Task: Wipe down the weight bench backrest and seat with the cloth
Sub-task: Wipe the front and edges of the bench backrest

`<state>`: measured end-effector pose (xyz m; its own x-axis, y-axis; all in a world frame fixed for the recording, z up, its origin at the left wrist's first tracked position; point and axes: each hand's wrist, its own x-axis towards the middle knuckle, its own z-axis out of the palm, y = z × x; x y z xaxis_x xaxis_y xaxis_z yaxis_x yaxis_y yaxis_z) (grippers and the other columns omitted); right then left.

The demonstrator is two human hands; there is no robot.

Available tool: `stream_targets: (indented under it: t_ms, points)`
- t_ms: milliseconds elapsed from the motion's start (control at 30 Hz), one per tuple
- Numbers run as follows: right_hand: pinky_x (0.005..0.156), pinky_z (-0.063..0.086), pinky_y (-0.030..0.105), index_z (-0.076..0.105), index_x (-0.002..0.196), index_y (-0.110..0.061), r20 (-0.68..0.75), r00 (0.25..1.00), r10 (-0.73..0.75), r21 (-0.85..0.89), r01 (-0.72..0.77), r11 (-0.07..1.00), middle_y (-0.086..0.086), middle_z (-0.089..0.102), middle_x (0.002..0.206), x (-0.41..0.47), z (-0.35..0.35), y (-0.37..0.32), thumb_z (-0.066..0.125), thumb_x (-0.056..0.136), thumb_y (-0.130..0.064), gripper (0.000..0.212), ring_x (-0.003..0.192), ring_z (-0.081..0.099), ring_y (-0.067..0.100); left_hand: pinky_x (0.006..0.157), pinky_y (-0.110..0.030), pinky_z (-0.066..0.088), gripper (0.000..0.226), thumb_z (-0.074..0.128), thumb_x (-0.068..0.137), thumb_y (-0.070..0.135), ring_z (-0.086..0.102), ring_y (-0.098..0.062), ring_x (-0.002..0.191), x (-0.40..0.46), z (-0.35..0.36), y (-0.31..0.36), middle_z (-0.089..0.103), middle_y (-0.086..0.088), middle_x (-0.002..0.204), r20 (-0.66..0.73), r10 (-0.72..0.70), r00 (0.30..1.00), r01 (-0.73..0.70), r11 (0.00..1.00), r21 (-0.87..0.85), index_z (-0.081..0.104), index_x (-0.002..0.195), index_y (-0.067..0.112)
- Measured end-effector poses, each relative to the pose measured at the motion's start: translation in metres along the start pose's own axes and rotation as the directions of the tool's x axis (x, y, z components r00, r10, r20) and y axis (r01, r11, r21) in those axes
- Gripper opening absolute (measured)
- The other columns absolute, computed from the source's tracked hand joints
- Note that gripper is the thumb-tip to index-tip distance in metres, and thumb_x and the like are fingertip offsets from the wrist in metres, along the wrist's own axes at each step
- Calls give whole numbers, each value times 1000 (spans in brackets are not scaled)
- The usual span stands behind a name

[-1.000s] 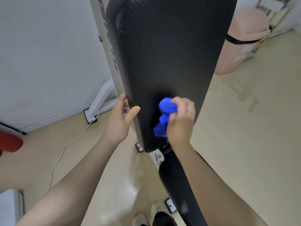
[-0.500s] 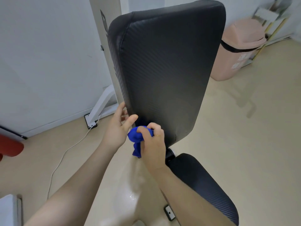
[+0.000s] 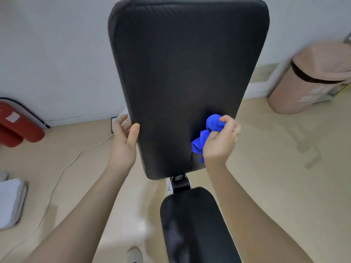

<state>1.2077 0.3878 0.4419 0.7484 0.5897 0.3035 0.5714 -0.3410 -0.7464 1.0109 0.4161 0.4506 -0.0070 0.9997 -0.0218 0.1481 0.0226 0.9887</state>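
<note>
The black padded backrest (image 3: 182,76) of the weight bench stands raised and fills the middle of the head view. Below it lies the black seat (image 3: 193,221), joined by a hinge. My right hand (image 3: 220,143) grips a bunched blue cloth (image 3: 209,133) and holds it against the backrest's lower right part. My left hand (image 3: 124,143) holds the backrest's lower left edge, thumb on the front face and fingers behind it.
A pink bin (image 3: 313,78) with a black band stands at the right by the wall. A red cylinder (image 3: 17,126) lies on the floor at the left. A white cable (image 3: 62,171) runs across the beige floor, and a white object (image 3: 10,202) sits at the left edge.
My right hand has carried the cloth from the backrest's lower left corner across to its lower right. The view has swung to face the bench squarely. My left hand stays on the left edge.
</note>
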Motion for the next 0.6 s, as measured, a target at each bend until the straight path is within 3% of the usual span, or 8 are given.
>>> stream_targets:
  t_ms: [67, 100, 167, 233, 333, 400, 467, 600]
  points:
    - [77, 34, 28, 57, 108, -12, 126, 970, -209, 66, 202, 977, 10, 47, 120, -35, 12, -9, 44, 73, 13, 45, 100, 48, 31, 102, -32, 39, 52, 40, 98, 24, 52, -10, 118, -10, 10, -3, 52, 0, 132, -80, -40, 996, 37, 999, -40, 18, 144, 19]
    - [77, 32, 28, 59, 107, -16, 221, 906, -361, 88, 350, 933, 10, 47, 118, -53, 13, -14, 49, 74, 9, 42, 99, 46, 28, 100, -29, 39, 56, 43, 97, 20, 52, -9, 118, -17, 15, -5, 51, -1, 133, -119, -53, 992, 49, 998, -35, 15, 145, 19]
    - [78, 31, 26, 60, 106, -22, 411, 706, -577, 172, 562, 809, 6, 46, 115, -72, 14, -19, 55, 82, -5, 30, 100, 39, 21, 98, -26, 43, 63, 48, 92, 7, 51, -9, 118, -29, 24, -11, 49, -2, 134, -138, -46, 989, 50, 998, 27, 17, 146, 19]
    - [75, 42, 30, 60, 97, -25, 443, 596, -670, 254, 633, 731, 4, 49, 107, -60, 11, -18, 58, 82, -11, 20, 96, 43, 21, 91, -14, 46, 63, 46, 89, -3, 52, 1, 113, -38, 30, -17, 50, 2, 132, -137, -23, 990, 34, 996, 79, 25, 145, 19]
    - [69, 46, 32, 66, 91, -20, 385, 472, -793, 176, 806, 565, 5, 53, 102, -18, 6, 3, 53, 70, -6, 28, 88, 44, 27, 78, -2, 42, 55, 43, 91, 2, 49, 22, 100, -44, 34, -17, 53, 25, 119, -141, 4, 990, 17, 989, 148, 35, 140, 25]
    - [80, 31, 28, 68, 94, -20, 380, 509, -772, 106, 806, 583, 1, 51, 106, 9, -5, 17, 43, 77, -16, 31, 92, 41, 25, 80, -11, 42, 52, 43, 92, 7, 50, 23, 96, -44, 31, -15, 50, 34, 112, -148, -2, 989, 32, 980, 198, 36, 138, 31]
    - [82, 21, 23, 68, 98, -18, 328, 636, -698, 10, 737, 676, 1, 57, 103, 32, -19, 33, 41, 83, -23, 31, 95, 38, 20, 84, -20, 40, 52, 42, 93, 9, 52, 12, 96, -42, 27, -13, 50, 30, 113, -140, -5, 990, 44, 959, 279, 34, 139, 32]
    - [81, 34, 38, 64, 101, -24, 220, 751, -623, -161, 658, 736, 3, 56, 108, 40, -19, 53, 36, 81, -22, 34, 96, 40, 26, 87, -25, 41, 56, 43, 94, 10, 46, -1, 106, -39, 15, -14, 47, 20, 121, -46, 0, 999, 19, 910, 414, 27, 144, 30]
